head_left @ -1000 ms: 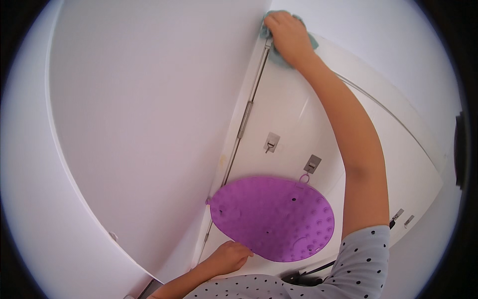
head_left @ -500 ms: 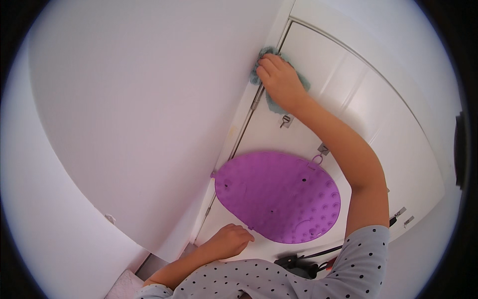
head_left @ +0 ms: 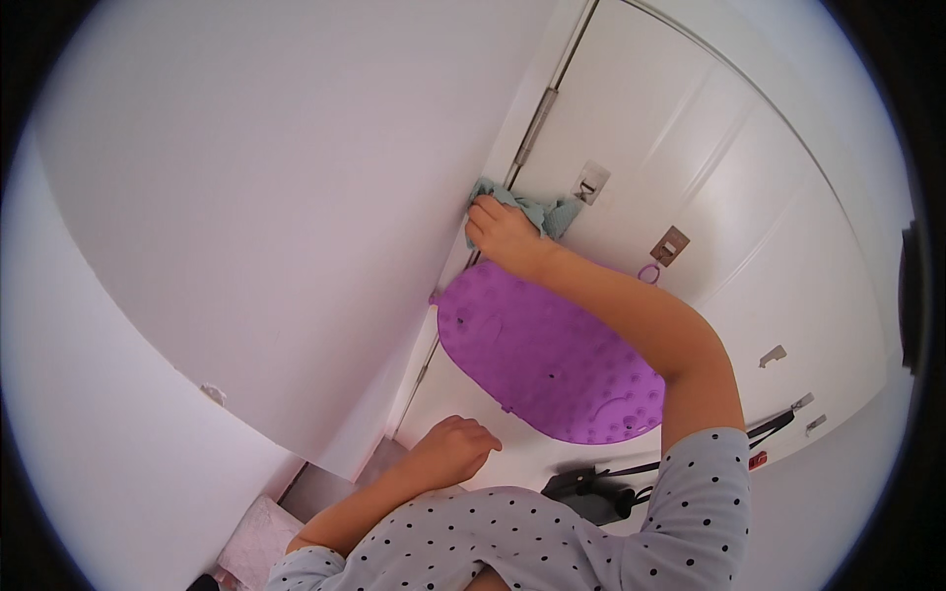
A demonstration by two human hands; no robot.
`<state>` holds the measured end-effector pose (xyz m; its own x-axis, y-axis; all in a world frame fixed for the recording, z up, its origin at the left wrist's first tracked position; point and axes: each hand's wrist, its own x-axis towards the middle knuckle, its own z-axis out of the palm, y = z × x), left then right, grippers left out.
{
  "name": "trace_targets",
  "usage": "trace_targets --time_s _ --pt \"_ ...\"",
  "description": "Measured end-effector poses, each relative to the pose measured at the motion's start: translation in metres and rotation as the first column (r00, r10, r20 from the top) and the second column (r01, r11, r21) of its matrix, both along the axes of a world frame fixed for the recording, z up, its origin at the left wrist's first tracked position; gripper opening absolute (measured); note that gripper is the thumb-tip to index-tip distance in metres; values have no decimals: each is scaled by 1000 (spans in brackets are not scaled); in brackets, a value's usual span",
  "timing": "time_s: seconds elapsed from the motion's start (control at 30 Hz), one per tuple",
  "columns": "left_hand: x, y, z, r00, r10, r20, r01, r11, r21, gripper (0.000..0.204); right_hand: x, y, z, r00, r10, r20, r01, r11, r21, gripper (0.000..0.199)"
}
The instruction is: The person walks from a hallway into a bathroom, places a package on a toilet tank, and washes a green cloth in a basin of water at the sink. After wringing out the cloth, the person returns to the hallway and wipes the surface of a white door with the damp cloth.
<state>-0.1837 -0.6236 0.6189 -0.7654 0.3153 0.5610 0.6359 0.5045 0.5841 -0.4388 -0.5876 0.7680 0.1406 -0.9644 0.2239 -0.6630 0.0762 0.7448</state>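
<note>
My right hand (head_left: pixel 505 234) is closed on a teal cleaning cloth (head_left: pixel 554 218), pressing it to the hinge-side edge of a white door (head_left: pixel 650 128). A metal hinge (head_left: pixel 537 126) sits just above the cloth. Below that hand a purple oval bath mat (head_left: pixel 547 345) with round bumps hangs against the door, partly hidden by my right forearm. Its loop is by a metal adhesive hook (head_left: pixel 670 246). In front of my body, lower left of the mat, my left hand (head_left: pixel 455 453) is loosely curled, with nothing seen in it.
Another hook (head_left: pixel 591 183) is stuck near the cloth, with more hooks (head_left: pixel 774 356) farther right. A black bag (head_left: pixel 591 494) hangs low by its strap beside my right sleeve. A large pale wall (head_left: pixel 296 197) borders the door's left. Pinkish quilted fabric (head_left: pixel 258 542) lies at the lower left.
My right hand has slid the cloth down along the door's hinge edge, to just above the mat. The view has shifted, so the hooks and mat sit higher. My left hand stays nearly still.
</note>
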Motion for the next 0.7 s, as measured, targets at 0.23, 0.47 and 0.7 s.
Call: trace_targets --time_s 0.23,0.47,0.7 --pt "19 5 7 1000 -12 10 11 999 37 13 15 -1 -37 921 -234 311 158 955 249 19" --pt "27 -20 29 943 331 45 -300 780 549 19 81 33 6 90 194 977 297 931 -212 24" --pt "2 -30 75 994 8 113 -103 490 866 39 136 76 -7 -666 624 408 566 780 -267 25"
